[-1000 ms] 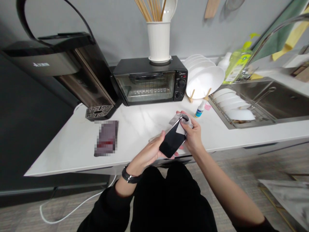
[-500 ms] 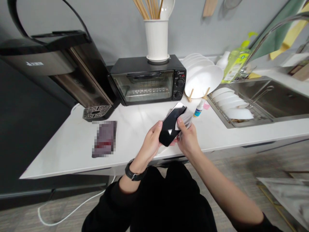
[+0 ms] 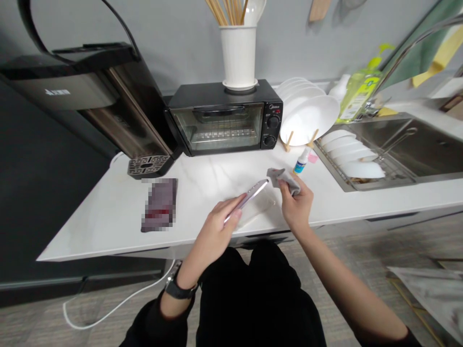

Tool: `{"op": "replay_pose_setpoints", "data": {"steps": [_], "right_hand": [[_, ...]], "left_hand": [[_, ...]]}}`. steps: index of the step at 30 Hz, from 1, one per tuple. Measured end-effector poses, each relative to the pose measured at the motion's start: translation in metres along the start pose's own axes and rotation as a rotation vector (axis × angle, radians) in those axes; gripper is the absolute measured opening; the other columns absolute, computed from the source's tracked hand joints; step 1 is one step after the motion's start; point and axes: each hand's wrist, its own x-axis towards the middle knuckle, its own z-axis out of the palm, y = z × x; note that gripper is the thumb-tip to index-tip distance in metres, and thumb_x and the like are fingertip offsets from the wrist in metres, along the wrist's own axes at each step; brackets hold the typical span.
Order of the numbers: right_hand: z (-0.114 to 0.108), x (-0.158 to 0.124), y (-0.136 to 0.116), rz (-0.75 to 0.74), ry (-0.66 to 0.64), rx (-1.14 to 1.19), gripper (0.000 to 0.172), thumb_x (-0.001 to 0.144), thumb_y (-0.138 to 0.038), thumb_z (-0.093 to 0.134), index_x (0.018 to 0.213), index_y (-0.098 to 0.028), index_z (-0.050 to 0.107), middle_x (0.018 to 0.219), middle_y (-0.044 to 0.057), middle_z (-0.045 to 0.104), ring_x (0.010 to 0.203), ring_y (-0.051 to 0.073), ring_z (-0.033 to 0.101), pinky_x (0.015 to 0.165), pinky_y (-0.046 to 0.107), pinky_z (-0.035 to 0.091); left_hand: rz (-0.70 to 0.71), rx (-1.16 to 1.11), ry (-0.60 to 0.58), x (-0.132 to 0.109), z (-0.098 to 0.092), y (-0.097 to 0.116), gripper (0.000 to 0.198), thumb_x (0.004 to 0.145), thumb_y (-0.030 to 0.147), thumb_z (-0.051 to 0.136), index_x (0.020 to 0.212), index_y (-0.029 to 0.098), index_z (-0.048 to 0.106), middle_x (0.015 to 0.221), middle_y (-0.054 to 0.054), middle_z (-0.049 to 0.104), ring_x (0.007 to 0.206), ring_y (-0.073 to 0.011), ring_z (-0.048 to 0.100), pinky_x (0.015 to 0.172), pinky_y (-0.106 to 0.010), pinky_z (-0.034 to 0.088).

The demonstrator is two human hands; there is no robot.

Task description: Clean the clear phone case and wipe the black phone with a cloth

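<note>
My left hand (image 3: 220, 219) is closed around a smartphone (image 3: 249, 196), which is turned edge-on so its thin pale purple side faces up. A grey cleaning cloth (image 3: 288, 181) is bunched in my right hand (image 3: 297, 202), pinched between thumb and fingers, a short way right of the phone and apart from it. Beneath the phone, a clear phone case (image 3: 257, 214) lies on the white counter (image 3: 202, 185), partly hidden by my left hand. A small spray bottle (image 3: 301, 163) with a blue label stands just beyond my right hand.
At the back stands a black toaster oven (image 3: 224, 126) with a white utensil holder (image 3: 238, 58) on top. A drinks dispenser (image 3: 87, 96) and a blurred-out dark item (image 3: 159, 205) are on the left. White plates (image 3: 309, 118) and a sink (image 3: 427, 144) are to the right.
My left hand has tilted the phone from screen-up to edge-on. My right hand has drawn the cloth away from the phone to the right. The clear case has come into sight.
</note>
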Motion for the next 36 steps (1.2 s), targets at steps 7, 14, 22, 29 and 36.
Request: {"op": "replay_pose_setpoints", "data": {"steps": [7,14,22,29,36], "right_hand": [[0.012,-0.029,0.007,-0.331,-0.643,-0.43,0.035,0.104,-0.028,0.051,0.133,-0.018,0.069,0.136,0.013,0.072,0.13,0.03,0.065,0.12,0.055,0.042],[-0.008,-0.041,0.0,-0.429,-0.851,-0.551,0.075,0.105,-0.061,0.044,0.157,-0.007,0.043,0.159,0.023,0.048,0.152,0.034,0.041,0.126,0.06,0.031],[0.001,-0.045,0.001,-0.428,-0.859,-0.545,0.086,0.101,-0.069,0.047,0.159,-0.007,0.04,0.16,0.024,0.045,0.151,0.037,0.042,0.123,0.059,0.038],[0.004,-0.05,-0.004,-0.456,-0.886,-0.512,0.095,0.097,-0.075,0.047,0.158,-0.002,0.039,0.161,0.027,0.044,0.152,0.036,0.041,0.127,0.058,0.032],[0.0,-0.049,-0.007,-0.464,-0.912,-0.487,0.102,0.092,-0.08,0.051,0.162,-0.008,0.034,0.161,0.024,0.044,0.152,0.037,0.04,0.126,0.059,0.033]], "left_hand": [[0.173,0.447,0.051,-0.003,0.031,-0.027,0.09,0.1,0.03,0.062,0.169,0.022,0.004,0.152,-0.018,0.051,0.137,-0.0338,0.046,0.115,-0.054,0.044],[0.17,0.369,0.084,-0.003,0.032,-0.029,0.114,0.093,0.026,0.069,0.166,0.019,-0.018,0.15,-0.02,0.052,0.136,-0.0337,0.048,0.113,-0.056,0.047],[0.176,0.33,0.129,-0.002,0.035,-0.032,0.116,0.092,0.029,0.071,0.166,0.023,-0.019,0.15,-0.021,0.044,0.136,-0.036,0.05,0.111,-0.057,0.048],[0.159,0.286,0.128,-0.003,0.032,-0.031,0.116,0.091,0.025,0.071,0.166,0.025,-0.018,0.155,-0.022,0.039,0.136,-0.0362,0.053,0.108,-0.055,0.051],[0.173,0.314,0.125,-0.003,0.032,-0.032,0.115,0.09,0.022,0.071,0.167,0.024,-0.015,0.154,-0.022,0.041,0.137,-0.0361,0.052,0.109,-0.055,0.051]]}}
